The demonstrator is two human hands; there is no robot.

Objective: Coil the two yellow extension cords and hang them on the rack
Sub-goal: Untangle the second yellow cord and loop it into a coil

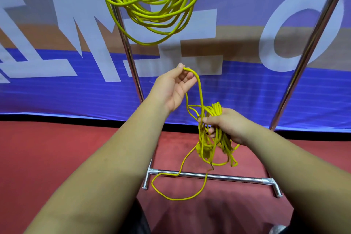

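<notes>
Cord gripped by right hand; left hand seemingly pinches loop.

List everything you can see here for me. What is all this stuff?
Coiled yellow extension cord: one, yellow, hanging at the top; its support is out of view.
Half-coiled yellow extension cord: one, yellow, bundled in the hands, with its tail crossing the rack's base bar onto the carpet.
Shiny metal rack: one, silver, two uprights and a base bar, standing on the carpet.
Blue fabric banner with large white letters: one, blue and white, behind the rack.
Red carpet: one, red, covering the floor.
Left hand: one, raised, pinching a loop of the half-coiled cord.
Right hand: one, lower, gripping the bundle.
</notes>
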